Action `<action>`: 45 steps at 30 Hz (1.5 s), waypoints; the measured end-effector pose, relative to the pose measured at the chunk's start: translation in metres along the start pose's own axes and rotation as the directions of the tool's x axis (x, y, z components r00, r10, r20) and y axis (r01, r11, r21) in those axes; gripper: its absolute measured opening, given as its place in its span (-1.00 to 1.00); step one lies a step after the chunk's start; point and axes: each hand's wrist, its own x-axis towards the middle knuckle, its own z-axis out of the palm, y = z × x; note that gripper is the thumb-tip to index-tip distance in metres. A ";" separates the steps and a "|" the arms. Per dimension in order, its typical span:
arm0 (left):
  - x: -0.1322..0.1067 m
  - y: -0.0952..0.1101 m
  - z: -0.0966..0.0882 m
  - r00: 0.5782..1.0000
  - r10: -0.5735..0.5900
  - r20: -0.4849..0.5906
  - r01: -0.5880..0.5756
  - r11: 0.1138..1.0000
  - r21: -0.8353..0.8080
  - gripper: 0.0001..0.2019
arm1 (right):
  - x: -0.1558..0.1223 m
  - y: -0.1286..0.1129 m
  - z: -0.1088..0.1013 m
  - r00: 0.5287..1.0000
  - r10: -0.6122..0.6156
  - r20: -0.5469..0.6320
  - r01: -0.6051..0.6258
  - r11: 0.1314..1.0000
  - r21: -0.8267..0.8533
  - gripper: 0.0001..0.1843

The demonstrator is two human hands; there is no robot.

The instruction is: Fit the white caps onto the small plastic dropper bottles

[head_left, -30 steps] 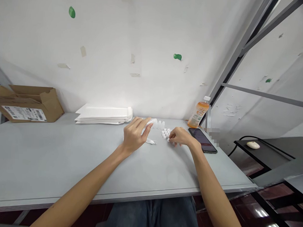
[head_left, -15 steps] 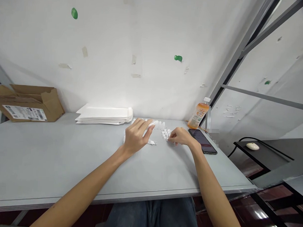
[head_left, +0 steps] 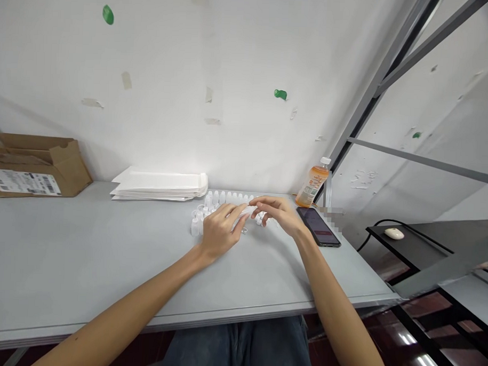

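Note:
My left hand (head_left: 220,230) rests on the grey table (head_left: 85,257) with its fingers curled round a small white plastic bottle (head_left: 245,211). My right hand (head_left: 277,212) meets it from the right, fingertips pinched at the bottle's end on something too small to name. Several small white dropper bottles (head_left: 221,198) stand in a row just behind my hands. A cluster of small white caps (head_left: 262,220) lies partly hidden under my right hand.
A stack of white paper bags (head_left: 159,185) lies against the wall. An open cardboard box (head_left: 32,165) sits at the far left. An orange drink bottle (head_left: 313,183) and a dark phone (head_left: 317,226) are at the right. Beyond the table's right edge, a mouse (head_left: 394,233) lies on a dark shelf.
My right hand has lifted from the cluster of caps and moved left to the bottle in my left hand. The camera has shifted a little, showing the row of bottles.

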 end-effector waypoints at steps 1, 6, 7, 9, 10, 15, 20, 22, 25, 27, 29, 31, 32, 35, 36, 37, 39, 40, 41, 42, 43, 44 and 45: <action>0.000 -0.001 0.000 1.000 -0.006 -0.001 0.006 1.000 -0.002 -0.80 | 0.000 0.001 0.001 1.000 -0.004 0.027 0.003 0.999 0.033 -0.70; 0.001 -0.001 0.001 1.000 -0.008 -0.001 0.008 1.000 -0.027 -0.80 | 0.002 0.009 0.002 0.996 -0.019 0.092 0.009 0.995 0.101 -0.73; 0.000 -0.001 0.001 1.000 -0.006 0.004 0.006 0.999 -0.032 -0.80 | 0.003 0.009 0.002 0.995 -0.024 0.100 0.013 0.995 0.102 -0.72; 0.000 0.000 0.001 1.000 -0.004 0.019 0.005 0.999 -0.041 -0.79 | 0.003 0.010 0.002 0.992 -0.030 0.120 0.017 0.994 0.103 -0.69; 0.000 0.000 0.001 1.000 -0.005 0.029 0.007 0.999 -0.044 -0.79 | 0.003 0.010 0.003 0.991 -0.030 0.128 0.016 0.994 0.105 -0.68; 0.000 -0.004 0.001 1.000 -0.004 0.030 0.005 1.000 -0.027 -0.79 | 0.002 0.009 0.001 0.992 0.011 0.124 -0.020 0.997 0.075 -0.76; 0.001 -0.006 0.002 0.999 0.018 0.029 -0.018 1.000 -0.017 -0.81 | 0.002 0.011 -0.004 0.995 0.059 0.074 -0.063 0.997 0.042 -0.71; 0.001 -0.005 0.002 0.999 0.010 0.037 -0.009 0.999 -0.032 -0.81 | 0.002 0.013 -0.005 0.996 0.063 0.065 -0.067 0.996 0.052 -0.69; 0.002 -0.003 0.002 0.998 -0.014 0.061 0.018 0.998 -0.066 -0.80 | 0.003 0.013 -0.006 0.997 0.045 0.063 -0.050 0.994 0.092 -0.70; 0.002 -0.002 0.002 0.995 -0.037 0.087 0.046 0.994 -0.100 -0.80 | 0.003 0.011 -0.007 0.997 0.048 0.057 -0.054 0.993 0.101 -0.72; 0.003 -0.001 0.002 0.991 -0.070 0.112 0.085 0.986 -0.142 -0.80 | 0.003 0.009 -0.009 0.997 0.063 0.044 -0.067 0.994 0.084 -0.73; 0.003 0.001 0.003 0.984 -0.107 0.145 0.133 0.974 -0.184 -0.80 | 0.002 0.009 -0.013 0.997 0.067 0.034 -0.069 0.995 0.066 -0.72; 0.003 0.002 0.003 0.978 -0.128 0.165 0.161 0.966 -0.203 -0.80 | 0.002 0.010 -0.015 0.998 0.062 0.034 -0.064 0.996 0.063 -0.71; 0.003 0.003 0.004 0.954 -0.195 0.229 0.252 0.934 -0.253 -0.80 | 0.002 0.013 -0.019 0.998 0.050 0.047 -0.053 0.996 0.067 -0.70; 0.002 0.004 0.005 0.946 -0.214 0.245 0.279 0.921 -0.271 -0.80 | 0.003 0.014 -0.020 0.997 0.052 0.048 -0.055 0.996 0.068 -0.70; 0.002 0.004 0.005 0.938 -0.230 0.258 0.302 0.909 -0.287 -0.81 | 0.003 0.016 -0.021 0.997 0.057 0.046 -0.060 0.996 0.072 -0.70; 0.002 0.003 0.007 0.930 -0.245 0.273 0.326 0.892 -0.312 -0.81 | 0.004 0.018 -0.021 0.997 0.071 0.042 -0.075 0.994 0.085 -0.70; 0.001 0.003 0.008 0.929 -0.248 0.276 0.331 0.889 -0.316 -0.81 | 0.004 0.019 -0.021 0.996 0.080 0.041 -0.083 0.992 0.093 -0.69; 0.001 0.003 0.009 0.927 -0.249 0.279 0.334 0.887 -0.318 -0.81 | 0.005 0.019 -0.021 0.995 0.089 0.041 -0.093 0.991 0.100 -0.68; 0.001 0.003 0.010 0.926 -0.249 0.283 0.336 0.886 -0.319 -0.80 | 0.005 0.020 -0.021 0.994 0.098 0.040 -0.102 0.989 0.105 -0.67; 0.001 0.003 0.011 0.925 -0.251 0.287 0.339 0.885 -0.320 -0.80 | 0.005 0.021 -0.021 0.994 0.106 0.036 -0.109 0.988 0.109 -0.66; 0.001 0.003 0.013 0.922 -0.253 0.292 0.343 0.883 -0.321 -0.79 | 0.006 0.021 -0.022 0.994 0.109 0.031 -0.112 0.988 0.111 -0.66; 0.001 0.004 0.014 0.920 -0.254 0.297 0.347 0.881 -0.322 -0.78 | 0.006 0.022 -0.022 0.994 0.111 0.025 -0.113 0.987 0.112 -0.66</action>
